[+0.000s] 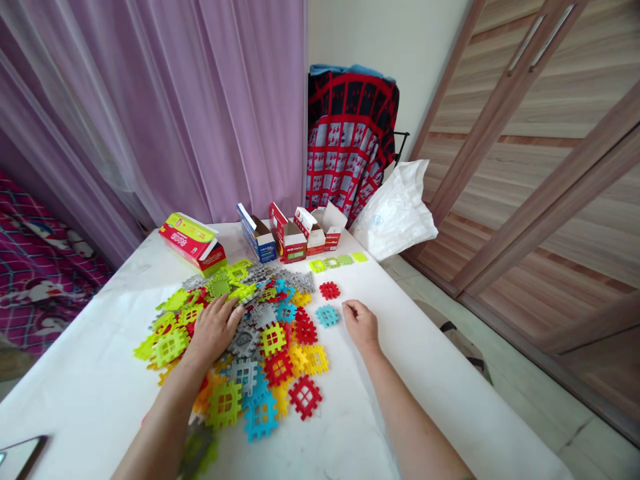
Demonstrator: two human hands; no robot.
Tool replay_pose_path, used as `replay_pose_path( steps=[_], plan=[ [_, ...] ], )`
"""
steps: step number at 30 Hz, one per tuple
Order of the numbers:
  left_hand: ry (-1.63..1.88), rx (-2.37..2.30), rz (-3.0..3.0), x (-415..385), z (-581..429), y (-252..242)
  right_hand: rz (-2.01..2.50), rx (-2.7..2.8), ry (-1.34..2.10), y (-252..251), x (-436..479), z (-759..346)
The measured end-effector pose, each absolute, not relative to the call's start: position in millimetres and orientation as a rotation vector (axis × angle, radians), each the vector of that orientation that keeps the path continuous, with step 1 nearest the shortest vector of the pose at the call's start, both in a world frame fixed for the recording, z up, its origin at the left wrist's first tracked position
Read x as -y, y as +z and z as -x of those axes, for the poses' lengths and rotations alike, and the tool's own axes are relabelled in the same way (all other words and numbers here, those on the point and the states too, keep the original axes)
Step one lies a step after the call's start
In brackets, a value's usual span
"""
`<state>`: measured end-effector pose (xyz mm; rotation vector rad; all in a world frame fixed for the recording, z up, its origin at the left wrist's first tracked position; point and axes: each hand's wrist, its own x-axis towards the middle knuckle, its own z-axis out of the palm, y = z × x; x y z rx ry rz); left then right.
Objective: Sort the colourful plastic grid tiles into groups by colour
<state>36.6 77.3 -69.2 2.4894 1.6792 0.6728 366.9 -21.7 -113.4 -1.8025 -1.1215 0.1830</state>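
Note:
A loose heap of plastic interlocking tiles (273, 339) in lime green, red, yellow, blue and grey covers the middle of the table. My left hand (216, 328) lies over the heap's left part with fingers stretched out, touching tiles near a lime green one (242, 293). Curled and closed, my right hand (361, 325) rests on the table to the right of the heap; no tile shows in it. Just left of its fingers lies a blue tile (327, 316), with a red tile (329, 291) beyond. Farther back, several lime green tiles (345, 261) form a row.
Along the back stand a red and green box (193, 240), a blue box (257, 235), a red box (287, 235) and red and white boxes (335, 227). A white plastic bag (395, 213) is at the back right edge. A phone (23, 459) lies front left.

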Motion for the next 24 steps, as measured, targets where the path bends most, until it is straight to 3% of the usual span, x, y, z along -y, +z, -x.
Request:
replay_pose_path(
  steps=[10, 17, 24],
  plan=[
    [0.855, -1.563, -1.875, -48.8, -21.5, -21.6, 1.751, 1.161, 0.254, -107.9, 37.5, -358.7],
    [1.328, -1.66, -2.185, 24.0, -7.6, -50.6, 1.606, 1.448, 0.431, -107.0, 77.6, -340.7],
    [1.369, -1.71, -2.541, 73.2, 2.2, -78.8, 1.464, 1.978, 0.431, -94.7, 97.2, -338.1]
  ],
)
